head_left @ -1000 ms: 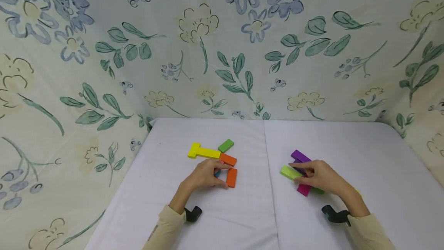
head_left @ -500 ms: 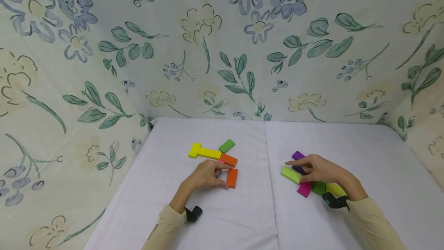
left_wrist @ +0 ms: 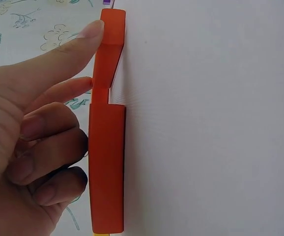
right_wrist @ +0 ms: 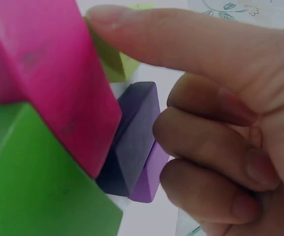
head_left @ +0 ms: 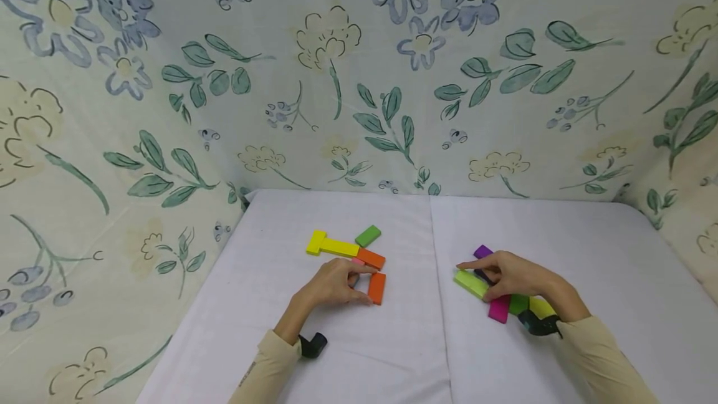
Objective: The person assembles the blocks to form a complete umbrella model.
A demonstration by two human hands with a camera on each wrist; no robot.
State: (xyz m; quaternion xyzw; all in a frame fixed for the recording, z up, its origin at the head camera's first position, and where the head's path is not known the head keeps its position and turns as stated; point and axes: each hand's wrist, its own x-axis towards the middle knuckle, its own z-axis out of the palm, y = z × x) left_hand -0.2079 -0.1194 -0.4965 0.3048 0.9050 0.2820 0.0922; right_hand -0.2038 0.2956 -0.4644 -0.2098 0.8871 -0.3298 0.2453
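My left hand [head_left: 335, 282] pinches an upright-lying orange block [head_left: 377, 288] by its two ends, thumb at the near end and index finger at the far end. Just beyond lies a second orange block [head_left: 371, 259], large in the left wrist view [left_wrist: 107, 167]. A lime green block [head_left: 470, 284] sits between the thumb and index finger of my right hand [head_left: 518, 278], which grips its ends. Close by are a magenta block [head_left: 498, 309], a green block [head_left: 518, 304] and a dark purple block [right_wrist: 132, 132]. Under the left hand, a pink and a bluish piece are mostly hidden.
Two yellow blocks [head_left: 339, 248] meet in a T shape at the left, near a loose green block [head_left: 368, 235]. A purple block [head_left: 483, 251] lies beyond the right hand; a yellow block [head_left: 541, 307] is partly behind the wrist camera [head_left: 538, 323]. White cloth [head_left: 415, 341] covers the table.
My right hand has shifted slightly, uncovering the green and yellow blocks. The magenta and green blocks have moved a little to the right. The left hand keeps its hold on the orange block.
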